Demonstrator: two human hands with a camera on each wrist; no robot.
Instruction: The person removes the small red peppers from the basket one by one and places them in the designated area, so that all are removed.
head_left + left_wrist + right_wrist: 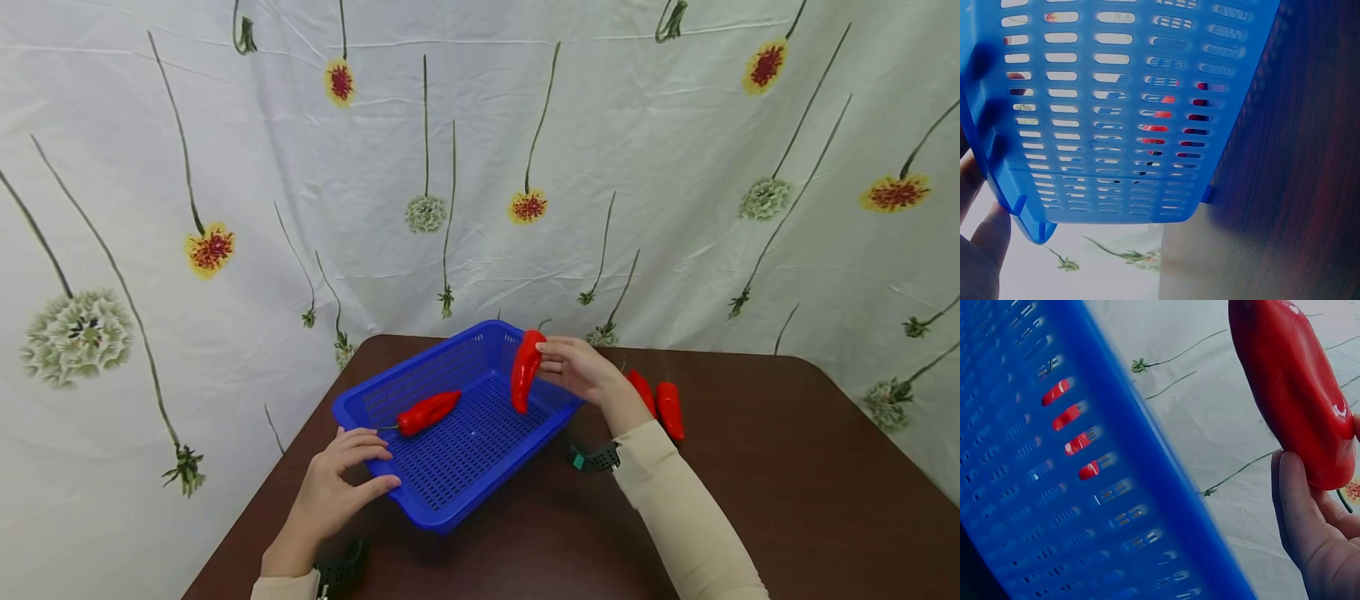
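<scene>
A blue slotted plastic basket is set at an angle on the table. My left hand grips its near left rim, fingers over the edge; the left wrist view has the thumb and fingers at that rim. With its stem up, a red pepper hangs over the far right part of the basket, pinched near the stem by my right hand. The right wrist view shows this pepper above the rim. Another red pepper lies inside the basket, towards the left end.
Two more red peppers lie on the dark brown table right of the basket, one partly behind my right forearm. A white cloth with printed flowers hangs behind the table. Dark straps circle both wrists.
</scene>
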